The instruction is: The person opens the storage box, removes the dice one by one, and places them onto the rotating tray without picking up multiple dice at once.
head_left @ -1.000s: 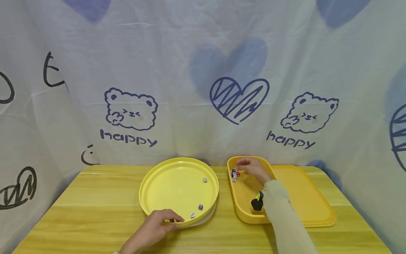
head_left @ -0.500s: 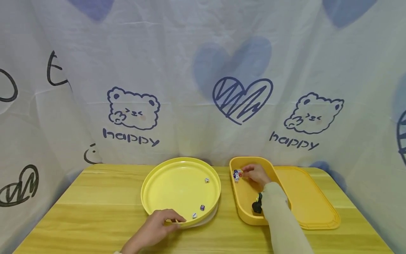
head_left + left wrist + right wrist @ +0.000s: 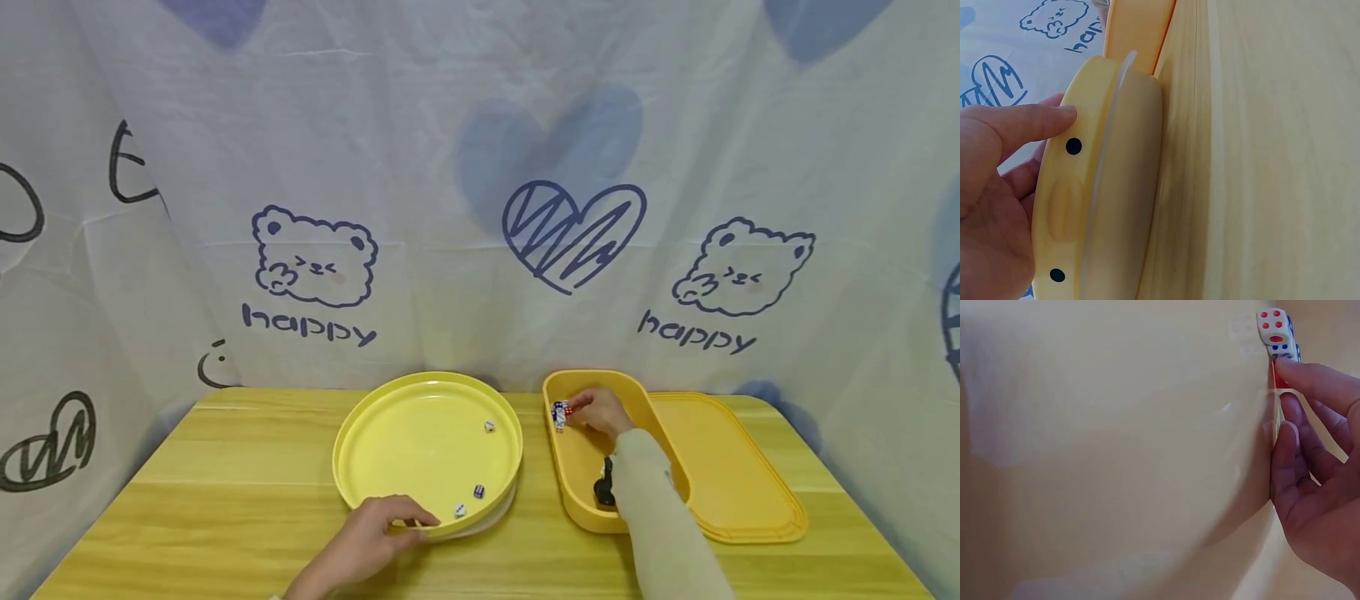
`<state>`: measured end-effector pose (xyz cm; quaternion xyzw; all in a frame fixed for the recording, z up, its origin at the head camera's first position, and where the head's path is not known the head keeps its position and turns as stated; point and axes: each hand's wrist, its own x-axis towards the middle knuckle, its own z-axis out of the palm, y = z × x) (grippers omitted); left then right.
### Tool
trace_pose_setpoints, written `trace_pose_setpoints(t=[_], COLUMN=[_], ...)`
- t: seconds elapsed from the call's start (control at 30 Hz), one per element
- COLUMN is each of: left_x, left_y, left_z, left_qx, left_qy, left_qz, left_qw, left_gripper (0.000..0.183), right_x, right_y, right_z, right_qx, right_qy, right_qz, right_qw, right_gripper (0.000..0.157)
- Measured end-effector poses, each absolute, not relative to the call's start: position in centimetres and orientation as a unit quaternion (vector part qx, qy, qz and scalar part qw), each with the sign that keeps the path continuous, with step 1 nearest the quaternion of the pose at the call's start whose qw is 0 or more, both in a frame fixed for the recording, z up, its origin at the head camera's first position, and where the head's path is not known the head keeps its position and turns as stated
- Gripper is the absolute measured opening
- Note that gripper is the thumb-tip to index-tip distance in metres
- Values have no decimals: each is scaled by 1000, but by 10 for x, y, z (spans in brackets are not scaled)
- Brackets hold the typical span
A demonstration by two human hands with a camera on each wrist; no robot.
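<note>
My left hand (image 3: 378, 525) grips the near rim of a round yellow tray (image 3: 405, 392), thumb (image 3: 1054, 119) on the outer wall beside a black dot. Inside the tray are two white dice (image 3: 460, 510) and a dark blue die (image 3: 478, 492). My right hand (image 3: 600, 410) reaches into a deep orange-yellow box (image 3: 566, 500). Its thumb and fingers pinch a red die (image 3: 1280, 378), partly hidden by the fingertips. White dice (image 3: 1274, 326) and blue ones cluster beside it against the box's left wall.
A flat orange-yellow lid (image 3: 742, 475) lies right of the box, partly under the right sleeve (image 3: 667, 517). A black wrist device (image 3: 604, 487) shows over the box. Behind the wooden table (image 3: 225, 483) hangs a printed white cloth (image 3: 435, 167).
My right hand has lowered to the dice cluster and closed its fingertips on the red die. My left hand keeps its grip on the tray rim. The head view has shifted slightly.
</note>
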<state>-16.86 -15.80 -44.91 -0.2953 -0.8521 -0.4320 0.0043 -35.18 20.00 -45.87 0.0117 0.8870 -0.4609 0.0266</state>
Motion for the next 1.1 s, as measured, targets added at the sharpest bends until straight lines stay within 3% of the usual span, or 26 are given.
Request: trace_pose_setpoints(t=[0.83,1.1], left_x=[-167,-167], left_y=[-157,-156], left_z=[-451,-449], left_qx=[-305,-310], left_qy=[-852,-851], left_qz=[-425,-424], left_qw=[26,27], left_gripper=[12,12], right_x=[-360,-359], right_y=[204,206], right_z=[-453,-430], right_qx=[-16,-50], right_qy=[884,888], right_qz=[-464,-454], right_qw=[53,52], right_gripper=[13,17])
